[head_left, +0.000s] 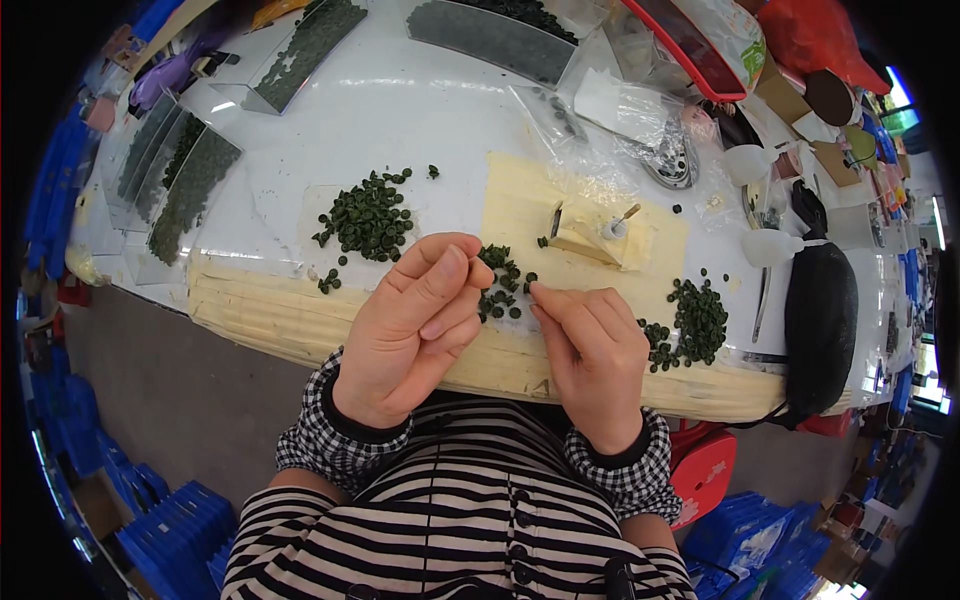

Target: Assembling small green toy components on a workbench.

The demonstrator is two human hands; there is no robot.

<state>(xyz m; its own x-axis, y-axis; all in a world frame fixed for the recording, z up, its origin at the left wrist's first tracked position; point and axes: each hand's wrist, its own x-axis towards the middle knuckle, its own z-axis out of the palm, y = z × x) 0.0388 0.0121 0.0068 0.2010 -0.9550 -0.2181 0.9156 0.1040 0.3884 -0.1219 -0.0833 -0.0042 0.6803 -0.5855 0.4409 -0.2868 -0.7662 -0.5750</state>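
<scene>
Over the table's near edge, my left hand [415,320] is closed, its thumb and forefinger pressed together; whatever is between them is hidden. My right hand [600,350] is closed too, fingers bent in a pinch. A small dark green round piece [531,277] shows right at its fingertips, but whether they grip it or it lies beyond them I cannot tell. Between the hands lies a small group of the same pieces [498,300]. A larger heap of pieces [368,217] is beyond my left hand, and another heap [700,318] sits to the right of my right hand.
A yellow-wrapped block [600,243] with a small upright peg stands on a yellow sheet [508,195]. Clear trays [300,60] of green pieces stand at the back and left. Plastic bags [625,110], a red-edged device [690,50] and a black pouch [820,325] lie rightward.
</scene>
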